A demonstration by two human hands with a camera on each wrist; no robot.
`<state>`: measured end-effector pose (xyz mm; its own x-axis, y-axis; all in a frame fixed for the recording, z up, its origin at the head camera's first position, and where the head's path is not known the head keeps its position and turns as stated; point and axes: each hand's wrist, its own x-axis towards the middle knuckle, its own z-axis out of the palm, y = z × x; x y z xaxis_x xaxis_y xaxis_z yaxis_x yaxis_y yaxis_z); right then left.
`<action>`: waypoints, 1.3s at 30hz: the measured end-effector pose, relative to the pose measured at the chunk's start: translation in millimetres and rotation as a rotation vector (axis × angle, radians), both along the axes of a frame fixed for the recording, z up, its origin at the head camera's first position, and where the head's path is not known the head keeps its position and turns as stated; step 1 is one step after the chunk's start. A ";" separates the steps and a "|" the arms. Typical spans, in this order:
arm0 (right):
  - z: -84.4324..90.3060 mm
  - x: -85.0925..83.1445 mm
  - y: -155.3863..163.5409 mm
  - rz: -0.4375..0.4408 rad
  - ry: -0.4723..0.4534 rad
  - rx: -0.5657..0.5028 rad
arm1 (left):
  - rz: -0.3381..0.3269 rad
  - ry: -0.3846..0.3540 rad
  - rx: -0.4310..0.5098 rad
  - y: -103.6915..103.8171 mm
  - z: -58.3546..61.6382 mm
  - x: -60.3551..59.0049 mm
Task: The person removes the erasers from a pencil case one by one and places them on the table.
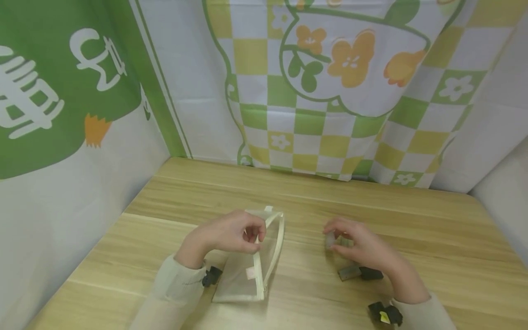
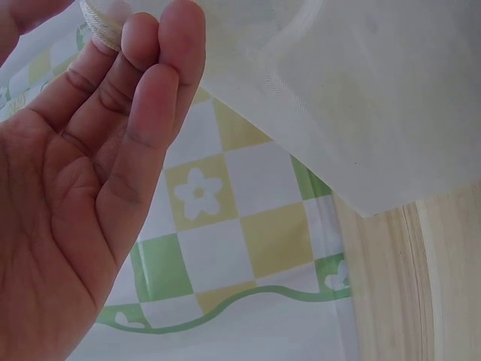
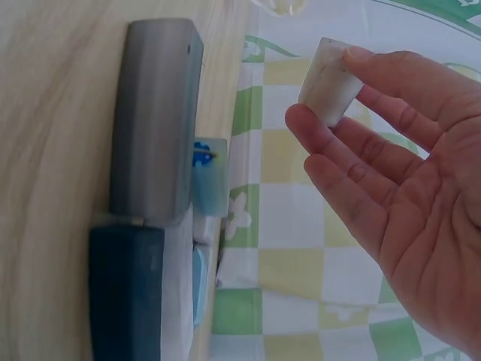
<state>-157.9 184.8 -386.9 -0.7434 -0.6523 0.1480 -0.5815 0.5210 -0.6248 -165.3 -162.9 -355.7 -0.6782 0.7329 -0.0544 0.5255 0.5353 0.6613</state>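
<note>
A pale mesh zip pouch (image 1: 247, 275) lies on the wooden table (image 1: 433, 238), its open end lifted. My left hand (image 1: 255, 236) pinches the cream zipper rim there. The left wrist view shows the fingertips (image 2: 143, 34) on the rim cord, with the pouch (image 2: 361, 98) hanging past them. To the right, my right hand (image 1: 336, 239) holds a small white block (image 1: 330, 239) just above the table. In the right wrist view that white block (image 3: 328, 89) sits pinched between thumb and fingers of the right hand (image 3: 347, 94).
Under the right hand a grey block (image 1: 348, 273) (image 3: 154, 120) and a dark block (image 1: 371, 273) (image 3: 126, 293) lie end to end, with small light-blue pieces (image 3: 210, 177) beside them. Patterned cloth walls (image 1: 313, 105) close the table at the back and both sides.
</note>
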 end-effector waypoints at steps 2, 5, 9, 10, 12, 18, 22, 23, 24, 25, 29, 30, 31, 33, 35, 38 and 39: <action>0.3 0.3 2.2 -0.004 -0.007 -0.005 | 0.001 0.003 -0.004 0.1 -0.2 0.1; 1.1 1.4 5.5 -0.017 -0.017 -0.004 | 0.000 0.005 -0.006 0.2 -0.5 0.2; 1.1 2.7 9.4 -0.027 -0.021 -0.018 | -0.001 0.003 -0.008 1.2 -0.1 0.3; 0.8 3.0 10.3 -0.029 -0.022 -0.023 | -0.001 0.003 -0.010 1.4 -0.1 0.5; 0.0 3.5 12.0 -0.028 -0.023 -0.040 | -0.001 0.002 -0.010 1.9 -0.4 0.5; -1.7 5.6 18.1 -0.045 -0.021 -0.051 | -0.009 0.004 -0.009 2.7 -1.8 -0.2; -2.7 6.0 21.2 -0.061 -0.005 -0.048 | -0.012 0.008 -0.012 2.9 -2.4 -0.8; -2.8 6.0 21.9 -0.064 -0.003 -0.048 | -0.013 0.008 -0.010 3.0 -2.9 -1.0; -2.8 5.9 22.7 -0.066 -0.001 -0.050 | -0.015 0.012 -0.011 3.1 -2.8 -1.0; -2.7 6.0 23.5 -0.067 0.002 -0.052 | -0.018 0.016 -0.011 3.3 -2.7 -0.9; -2.3 6.3 27.3 -0.065 0.019 -0.065 | -0.025 0.026 -0.008 4.3 -2.5 -0.5; -2.2 6.4 28.4 -0.064 0.029 -0.070 | -0.025 0.024 -0.008 4.6 -2.2 -0.2; -2.4 6.4 29.6 -0.062 0.036 -0.076 | -0.024 0.021 -0.007 4.8 -2.5 -0.2; -2.5 6.6 32.1 -0.061 0.052 -0.082 | -0.023 0.010 -0.005 4.9 -2.9 -0.2; -2.7 6.7 34.8 -0.064 0.056 -0.085 | -0.023 0.004 -0.003 4.7 -3.4 -0.5; -2.7 7.1 39.0 -0.076 0.050 -0.085 | -0.029 0.009 -0.001 4.8 -3.6 -1.1; -2.6 7.3 40.5 -0.082 0.045 -0.084 | -0.030 0.011 -0.001 4.8 -3.7 -1.4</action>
<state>-150.6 225.3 -389.5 -0.7854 -0.5731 0.2340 -0.5673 0.5152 -0.6425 -166.7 -158.1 -359.4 -0.6566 0.7527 -0.0475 0.5487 0.5199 0.6546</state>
